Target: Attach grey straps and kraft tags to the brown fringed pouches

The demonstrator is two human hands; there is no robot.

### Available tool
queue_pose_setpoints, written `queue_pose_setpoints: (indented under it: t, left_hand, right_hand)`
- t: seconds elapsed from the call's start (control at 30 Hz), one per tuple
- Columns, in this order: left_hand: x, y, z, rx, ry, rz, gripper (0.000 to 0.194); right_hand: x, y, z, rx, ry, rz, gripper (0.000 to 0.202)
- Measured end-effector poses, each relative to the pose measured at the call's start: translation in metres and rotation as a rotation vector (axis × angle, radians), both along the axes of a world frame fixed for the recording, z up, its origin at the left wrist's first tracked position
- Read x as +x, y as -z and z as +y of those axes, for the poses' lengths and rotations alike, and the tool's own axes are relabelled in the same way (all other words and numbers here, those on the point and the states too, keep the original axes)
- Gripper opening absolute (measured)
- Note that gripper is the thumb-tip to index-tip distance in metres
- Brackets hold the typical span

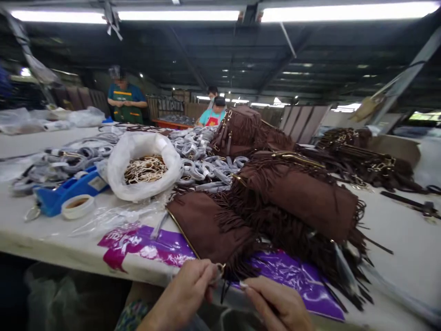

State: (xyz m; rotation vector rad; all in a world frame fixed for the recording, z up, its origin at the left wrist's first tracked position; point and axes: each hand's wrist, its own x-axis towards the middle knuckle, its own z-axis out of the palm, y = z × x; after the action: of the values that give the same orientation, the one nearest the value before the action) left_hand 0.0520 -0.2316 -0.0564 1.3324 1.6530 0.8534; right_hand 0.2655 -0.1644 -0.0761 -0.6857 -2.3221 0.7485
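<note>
A brown fringed bag (213, 225) with a gold zip edge lies at the table's front, one corner toward me. At that corner, my left hand (189, 289) is closed, its thumb and fingers pinching beside a gold-coloured metal ring (220, 269). My right hand (275, 301) is a short way to the right, also closed in a pinch. A small white bit (243, 284), too small to name, shows at its fingertips. Dark thin strands hang between the two hands. Under the bag is a purple plastic sheet (155, 241).
More brown fringed bags (299, 197) are piled behind and right. A white plastic bag (115, 172) holds string loops (146, 169). Left of it are a blue tape dispenser (69, 191), a tape roll (78, 207) and grey coiled straps (82, 158). People (127, 101) work beyond the table.
</note>
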Motion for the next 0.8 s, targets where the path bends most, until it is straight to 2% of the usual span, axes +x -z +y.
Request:
queue_pose_setpoints:
  t: [0.17,0.33,0.47,0.63,0.8]
  left_hand:
    - [0.004,0.005,-0.003,-0.037,-0.004,-0.036,0.046]
    - [0.011,0.008,-0.005,-0.053,-0.016,-0.026,0.050]
    - [0.015,0.005,-0.009,-0.018,-0.003,0.027,0.048]
    - [0.016,0.017,-0.013,0.156,0.050,0.233,0.043]
    - [0.017,0.027,-0.015,0.232,0.157,0.607,0.032]
  right_hand:
    - [-0.025,0.012,0.005,0.041,0.039,-0.080,0.038]
    - [-0.024,0.021,0.003,0.046,0.058,-0.205,0.037]
    - [-0.026,0.022,0.002,0.048,0.100,-0.177,0.038]
    - [-0.032,0.022,0.004,-0.039,0.045,-0.163,0.041]
    - [-0.035,0.013,0.006,-0.277,0.000,-0.188,0.043]
